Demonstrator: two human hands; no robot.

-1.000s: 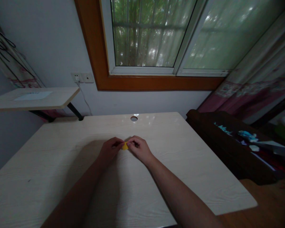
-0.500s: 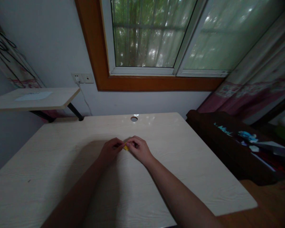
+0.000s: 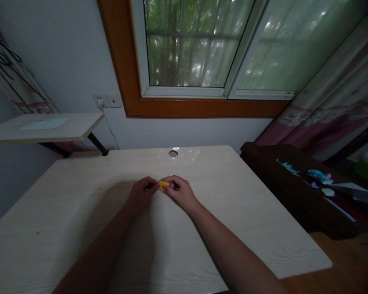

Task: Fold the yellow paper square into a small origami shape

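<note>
Desk (image 3: 227, 183) pale, wood-grained — yellow piece (image 3: 163, 185) between hands (image 3: 142, 192) (image 3: 180, 192) — brown-framed window (image 3: 196, 45) beyond.

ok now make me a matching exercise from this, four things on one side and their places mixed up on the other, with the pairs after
Things
1. yellow piece
2. hole
3. sheet
4. sockets

Places
A. on the shelf
B. on the wall, left of the window
C. held between the left hand and the right hand
D. in the desk, near its far edge

Pairs: 1-C, 2-D, 3-A, 4-B
</note>
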